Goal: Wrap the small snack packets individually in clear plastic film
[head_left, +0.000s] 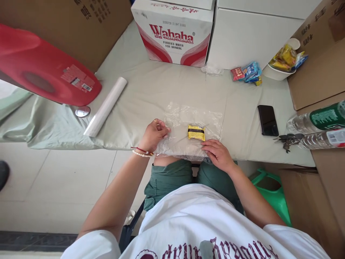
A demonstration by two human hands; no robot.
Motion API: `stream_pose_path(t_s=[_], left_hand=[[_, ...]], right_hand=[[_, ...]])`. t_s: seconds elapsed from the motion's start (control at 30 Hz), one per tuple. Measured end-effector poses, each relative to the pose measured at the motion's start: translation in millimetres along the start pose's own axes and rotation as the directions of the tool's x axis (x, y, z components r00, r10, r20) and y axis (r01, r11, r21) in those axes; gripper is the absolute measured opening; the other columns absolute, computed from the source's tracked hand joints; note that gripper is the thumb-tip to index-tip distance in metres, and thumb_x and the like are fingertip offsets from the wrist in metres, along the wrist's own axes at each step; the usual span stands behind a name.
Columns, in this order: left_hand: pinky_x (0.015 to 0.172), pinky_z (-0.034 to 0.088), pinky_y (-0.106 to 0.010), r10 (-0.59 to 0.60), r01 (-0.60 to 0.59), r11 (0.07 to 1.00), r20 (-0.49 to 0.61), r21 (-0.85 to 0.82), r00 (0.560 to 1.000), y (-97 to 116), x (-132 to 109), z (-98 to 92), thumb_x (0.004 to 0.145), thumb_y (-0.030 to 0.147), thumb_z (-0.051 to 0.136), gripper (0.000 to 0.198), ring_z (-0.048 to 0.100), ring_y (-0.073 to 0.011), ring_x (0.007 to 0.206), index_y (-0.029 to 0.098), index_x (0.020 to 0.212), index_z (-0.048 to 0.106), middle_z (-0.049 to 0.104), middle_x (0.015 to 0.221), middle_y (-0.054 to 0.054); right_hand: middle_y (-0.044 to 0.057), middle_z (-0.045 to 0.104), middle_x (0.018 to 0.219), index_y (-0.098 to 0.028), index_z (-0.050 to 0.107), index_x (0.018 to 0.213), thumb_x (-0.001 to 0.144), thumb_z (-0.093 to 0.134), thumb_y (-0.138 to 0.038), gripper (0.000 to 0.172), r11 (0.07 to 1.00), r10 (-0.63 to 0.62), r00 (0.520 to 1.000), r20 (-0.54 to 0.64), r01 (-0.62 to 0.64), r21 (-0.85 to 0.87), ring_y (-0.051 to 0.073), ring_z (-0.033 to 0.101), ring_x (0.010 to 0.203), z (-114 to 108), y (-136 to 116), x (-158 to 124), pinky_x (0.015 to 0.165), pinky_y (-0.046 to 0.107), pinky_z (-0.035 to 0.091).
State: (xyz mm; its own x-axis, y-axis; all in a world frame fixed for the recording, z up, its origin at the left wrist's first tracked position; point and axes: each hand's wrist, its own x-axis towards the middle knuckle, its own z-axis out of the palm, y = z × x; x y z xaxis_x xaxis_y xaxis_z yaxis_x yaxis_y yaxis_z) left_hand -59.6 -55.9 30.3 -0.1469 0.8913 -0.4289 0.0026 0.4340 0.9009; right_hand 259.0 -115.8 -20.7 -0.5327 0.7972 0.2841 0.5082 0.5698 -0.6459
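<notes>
A sheet of clear plastic film (178, 117) lies wrinkled on the covered table, its near part reaching over the front edge. On it rests a small yellow snack packet (196, 132) with a dark band across its middle. At the film's left side, my left hand (156, 135) is closed, thumb and fingertips pinching the film. My right hand (217, 154) lies on the film's near right part with its fingers stretched out, the fingertips just below the packet's right corner. Whether the right thumb grips any film is hard to see.
A white film roll (106, 106) lies left, beside a red jug (45, 68) and a silvery oval object (82, 111). A Wahaha carton (175, 36) stands behind. To the right are snack packets (249, 73), a white bowl (279, 73), a phone (267, 120), keys (289, 140) and plastic bottles (323, 118).
</notes>
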Motion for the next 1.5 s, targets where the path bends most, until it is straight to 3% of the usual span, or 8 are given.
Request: stream_pose_path(t_s=[0.37,0.5,0.6,0.7,0.93,1.07,1.23,1.5], left_hand=[[0.062,0.043,-0.026,0.027,-0.019,0.999,-0.19,0.049,0.981,-19,-5,-26.1,0.061,0.025,0.081,0.042,0.05,-0.0098,0.061,0.02,0.095,0.056,0.056,0.074,0.005],[0.083,0.052,-0.039,0.453,-0.222,0.82,-0.363,0.527,0.814,-20,-12,-23.3,0.071,0.017,0.07,0.028,0.063,-0.0202,0.083,0.021,0.097,0.061,0.064,0.096,-0.005],[0.107,0.045,-0.052,0.768,-0.499,0.398,0.017,0.77,0.64,-22,-23,-11.4,0.076,0.01,0.061,0.022,0.064,-0.0302,0.12,0.023,0.093,0.067,0.071,0.117,-0.01],[0.119,0.036,-0.053,0.672,-0.73,0.136,0.479,0.67,0.564,-28,-27,-6.2,0.075,0.006,0.057,0.02,0.065,-0.0284,0.129,0.024,0.075,0.065,0.078,0.104,-0.004],[0.117,0.04,-0.052,0.619,-0.651,0.444,0.315,0.616,0.72,-45,-16,-16.4,0.091,0.017,0.046,0.019,0.074,-0.022,0.105,0.023,0.085,0.063,0.079,0.097,-0.004],[0.105,0.049,-0.048,0.649,-0.607,0.415,0.246,0.678,0.72,-54,-12,-9.5,0.099,0.035,0.054,0.019,0.071,-0.025,0.102,0.022,0.094,0.066,0.076,0.101,-0.009],[0.106,0.049,-0.047,0.675,-0.627,0.275,0.318,0.729,0.665,-62,-12,-8.8,0.098,0.031,0.056,0.027,0.067,-0.0277,0.12,0.019,0.116,0.073,0.068,0.134,-0.016],[0.126,0.022,-0.062,0.605,-0.548,0.191,0.342,0.814,0.719,-69,-29,-11.0,0.108,0.033,0.045,0.04,0.064,-0.0285,0.134,0.03,0.143,0.065,0.063,0.153,-0.009]], right_hand=[[0.005,0.077,0.131,-0.028,0.075,0.123,0.104,0.053,-0.018,0.031,1.0,-0.005,1.0,0.014,0.005,-0.01,0.026,0.067,0.122,-2,-2,-1,0.106,0.052,0.057],[0.005,0.077,0.131,-0.027,0.075,0.122,0.103,0.053,-0.016,0.031,1.0,-0.008,1.0,0.009,0.008,-0.006,0.026,0.067,0.122,-2,-2,-1,0.107,0.052,0.056],[0.005,0.077,0.132,-0.027,0.075,0.122,0.103,0.054,-0.016,0.03,1.0,-0.01,1.0,0.005,0.01,0.003,0.026,0.067,0.123,-2,-1,-1,0.107,0.052,0.056],[0.006,0.077,0.129,-0.028,0.076,0.12,0.103,0.055,-0.018,0.029,0.999,-0.001,1.0,0.001,0.001,0.033,0.026,0.068,0.122,-3,0,-1,0.107,0.054,0.056],[0.006,0.08,0.118,-0.028,0.08,0.108,0.103,0.062,-0.035,0.02,0.893,0.224,0.973,0.062,-0.23,0.388,0.024,0.072,0.116,-30,-4,4,0.107,0.047,0.056],[0.005,0.081,0.108,-0.026,0.081,0.107,0.099,0.068,-0.046,0.026,0.761,0.479,0.874,0.081,-0.46,0.457,0.023,0.075,0.103,-63,-10,22,0.097,0.04,0.058],[0.008,0.078,0.114,-0.024,0.078,0.113,0.098,0.066,-0.041,0.025,0.902,0.381,0.924,-0.022,-0.367,0.228,0.027,0.07,0.109,-65,-15,60,0.1,0.046,0.056],[0.016,0.067,0.138,-0.019,0.067,0.139,0.089,0.072,-0.027,0.05,0.94,0.219,0.957,0.188,-0.156,-0.303,0.039,0.052,0.136,-6,-15,87,0.115,0.06,0.045]])
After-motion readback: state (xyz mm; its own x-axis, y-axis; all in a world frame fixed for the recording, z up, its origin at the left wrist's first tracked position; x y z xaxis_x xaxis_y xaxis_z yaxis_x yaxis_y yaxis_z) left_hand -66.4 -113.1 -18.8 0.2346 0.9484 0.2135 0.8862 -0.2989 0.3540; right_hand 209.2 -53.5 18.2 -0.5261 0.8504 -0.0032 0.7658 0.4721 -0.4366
